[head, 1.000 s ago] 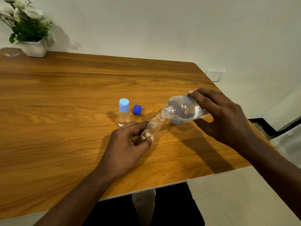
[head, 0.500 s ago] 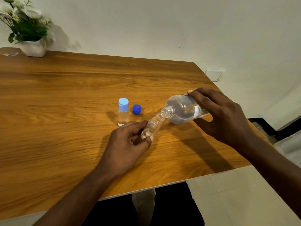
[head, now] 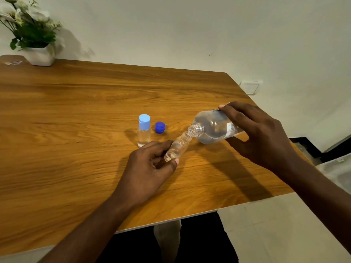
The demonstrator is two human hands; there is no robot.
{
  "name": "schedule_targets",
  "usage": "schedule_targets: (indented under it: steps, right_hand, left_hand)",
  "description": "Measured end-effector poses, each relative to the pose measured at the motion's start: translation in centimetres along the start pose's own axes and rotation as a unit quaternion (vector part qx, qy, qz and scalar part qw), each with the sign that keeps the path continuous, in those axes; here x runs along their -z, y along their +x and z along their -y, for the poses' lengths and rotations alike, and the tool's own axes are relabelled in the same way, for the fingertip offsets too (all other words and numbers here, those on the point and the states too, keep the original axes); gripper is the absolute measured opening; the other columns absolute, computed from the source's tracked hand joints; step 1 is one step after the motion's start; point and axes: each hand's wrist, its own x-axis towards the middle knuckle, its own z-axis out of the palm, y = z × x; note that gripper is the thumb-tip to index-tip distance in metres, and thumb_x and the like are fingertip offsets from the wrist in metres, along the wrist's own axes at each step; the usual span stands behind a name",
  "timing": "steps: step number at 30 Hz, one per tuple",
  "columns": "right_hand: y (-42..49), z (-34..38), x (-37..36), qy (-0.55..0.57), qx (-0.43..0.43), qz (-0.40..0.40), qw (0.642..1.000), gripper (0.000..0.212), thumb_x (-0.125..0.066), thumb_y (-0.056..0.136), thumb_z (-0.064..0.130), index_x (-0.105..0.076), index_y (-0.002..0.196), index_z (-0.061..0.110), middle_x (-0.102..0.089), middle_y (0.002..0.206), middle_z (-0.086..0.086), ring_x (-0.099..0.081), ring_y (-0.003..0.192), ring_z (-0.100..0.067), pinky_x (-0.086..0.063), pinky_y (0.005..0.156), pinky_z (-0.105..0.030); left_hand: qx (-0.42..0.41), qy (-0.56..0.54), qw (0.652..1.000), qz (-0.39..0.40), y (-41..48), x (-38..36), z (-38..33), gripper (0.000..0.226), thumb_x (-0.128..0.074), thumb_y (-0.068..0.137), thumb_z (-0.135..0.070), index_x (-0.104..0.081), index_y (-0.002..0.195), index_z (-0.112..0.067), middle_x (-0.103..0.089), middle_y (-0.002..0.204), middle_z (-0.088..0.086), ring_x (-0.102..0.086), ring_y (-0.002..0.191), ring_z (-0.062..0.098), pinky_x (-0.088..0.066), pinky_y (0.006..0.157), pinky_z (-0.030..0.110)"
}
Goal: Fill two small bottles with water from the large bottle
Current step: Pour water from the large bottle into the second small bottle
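Surface: wooden table [head: 79,114] bearing capped small bottle [head: 144,130], seemingly filled
Pour: right hand [head: 260,133] gripping large bottle [head: 212,129], tipping into open small bottle [head: 177,147]
Left hand [head: 150,168]: grasping that bottle, filling unfinished

There are two small bottles: one with a light blue cap [head: 144,130] standing up, and one open small bottle [head: 177,147]. There is one big bottle [head: 212,128], one dark blue cap [head: 160,127], one flower pot [head: 40,56], one table [head: 76,114], and two hands.
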Motion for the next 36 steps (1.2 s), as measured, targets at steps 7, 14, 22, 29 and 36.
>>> schedule_targets:
  steps: [7,14,22,29,36]
  right_hand:
    - [0.04,-0.02,-0.04,-0.004,0.001,0.001,1.000,0.075,-0.082,0.073,0.016,-0.049,0.140,0.012,-0.057,0.133,-0.014,-0.059,0.113,-0.033,-0.057,0.075,-0.044]
    - [0.10,0.03,0.01,-0.005,0.000,0.003,1.000,0.076,-0.082,0.072,0.016,-0.048,0.140,0.012,-0.057,0.134,-0.014,-0.058,0.114,-0.033,-0.057,0.076,-0.043]
    - [0.16,0.07,0.10,-0.010,0.003,-0.001,1.000,0.074,-0.082,0.073,0.015,-0.049,0.139,0.011,-0.057,0.133,-0.015,-0.059,0.113,-0.034,-0.057,0.075,-0.042]
    - [0.20,-0.03,0.01,-0.008,0.005,0.000,1.000,0.074,-0.081,0.073,0.017,-0.049,0.139,0.011,-0.057,0.133,-0.015,-0.059,0.112,-0.034,-0.058,0.074,-0.043]
    - [0.22,-0.18,-0.02,-0.006,0.006,0.000,1.000,0.073,-0.081,0.074,0.017,-0.048,0.140,0.012,-0.056,0.134,-0.014,-0.059,0.114,-0.034,-0.057,0.075,-0.044]
  left_hand:
    - [-0.004,-0.001,1.000,0.002,-0.01,-0.02,-0.02,0.039,-0.070,0.074,-0.021,-0.066,0.103,-0.047,-0.067,0.097,-0.013,-0.066,0.095,0.009,-0.053,0.087,0.026]
    - [-0.006,0.008,1.000,0.003,0.06,0.06,-0.08,0.042,-0.070,0.074,-0.022,-0.064,0.102,-0.053,-0.067,0.097,-0.015,-0.065,0.095,0.008,-0.053,0.086,0.025]
    - [-0.001,0.004,1.000,0.004,0.02,0.05,-0.09,0.039,-0.070,0.075,-0.020,-0.065,0.104,-0.045,-0.067,0.098,-0.012,-0.066,0.095,0.008,-0.053,0.087,0.025]
    - [0.000,0.002,1.000,0.005,-0.01,0.08,-0.15,0.044,-0.073,0.079,-0.009,-0.065,0.106,-0.043,-0.068,0.097,-0.011,-0.066,0.095,0.009,-0.052,0.087,0.023]
    - [-0.001,0.001,1.000,0.002,-0.02,0.12,-0.31,0.047,-0.073,0.079,-0.007,-0.065,0.104,-0.045,-0.068,0.097,-0.011,-0.066,0.094,0.008,-0.052,0.086,0.019]
